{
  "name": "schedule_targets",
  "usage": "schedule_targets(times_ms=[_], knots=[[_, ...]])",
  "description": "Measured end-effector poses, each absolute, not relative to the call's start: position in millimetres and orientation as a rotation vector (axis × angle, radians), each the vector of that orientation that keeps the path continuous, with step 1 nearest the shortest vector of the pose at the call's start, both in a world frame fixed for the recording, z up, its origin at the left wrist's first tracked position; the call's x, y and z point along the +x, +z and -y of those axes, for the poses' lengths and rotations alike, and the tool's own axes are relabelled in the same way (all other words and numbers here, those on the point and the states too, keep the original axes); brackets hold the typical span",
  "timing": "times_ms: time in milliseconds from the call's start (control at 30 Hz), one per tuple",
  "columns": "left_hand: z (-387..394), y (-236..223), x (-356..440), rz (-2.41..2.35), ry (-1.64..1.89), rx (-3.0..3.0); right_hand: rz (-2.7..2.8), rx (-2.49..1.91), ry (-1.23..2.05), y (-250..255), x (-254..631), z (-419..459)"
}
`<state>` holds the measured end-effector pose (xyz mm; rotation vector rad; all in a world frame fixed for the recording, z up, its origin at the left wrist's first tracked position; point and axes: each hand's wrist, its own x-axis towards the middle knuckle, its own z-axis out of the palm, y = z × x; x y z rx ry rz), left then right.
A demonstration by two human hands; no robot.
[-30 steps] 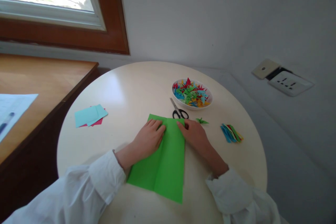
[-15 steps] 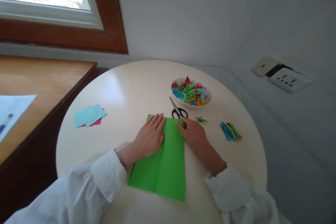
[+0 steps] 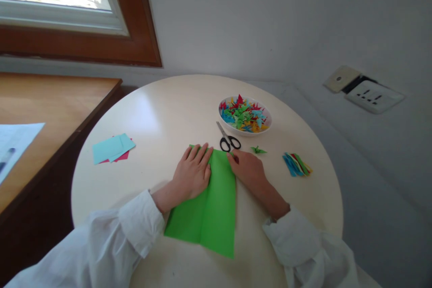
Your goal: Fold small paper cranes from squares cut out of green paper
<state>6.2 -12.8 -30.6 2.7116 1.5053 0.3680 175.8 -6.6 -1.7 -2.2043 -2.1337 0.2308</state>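
A green sheet of paper (image 3: 218, 207) lies in front of me on the round table, with a lengthwise crease down its middle. My left hand (image 3: 193, 173) rests flat on its left half, fingers spread toward the far edge. At the far right corner, my right hand (image 3: 248, 166) pinches the sheet between thumb and fingers, and the right half looks slightly raised. Just beyond the paper lie scissors (image 3: 225, 137) with black handles, blades pointing away. A small green paper crane (image 3: 258, 150) sits beside my right hand.
A white bowl (image 3: 245, 134) full of colourful folded cranes stands at the back of the white table (image 3: 175, 103). Light blue and red paper pieces (image 3: 113, 147) lie left; a bundle of coloured strips (image 3: 297, 164) lies right. A wooden desk (image 3: 64, 94) stands at far left.
The right edge of the green paper has shifted slightly to the left, with my right hand still pinching its corner. My left hand stays pressed on the sheet. The whole view has shifted a little.
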Motion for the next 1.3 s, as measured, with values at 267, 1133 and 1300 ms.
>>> schedule_targets(times_ms=[267,1133,1300], knots=[[14,-34,6,-1.587,0.269,2.797,2.153,-2.181,0.236,-3,177,8],[12,-38,4,-1.542,0.373,2.831,1.784,-1.807,0.747,-16,184,19],[10,-38,-1,-1.485,0.529,2.814,1.784,-1.894,0.807,-7,175,22]])
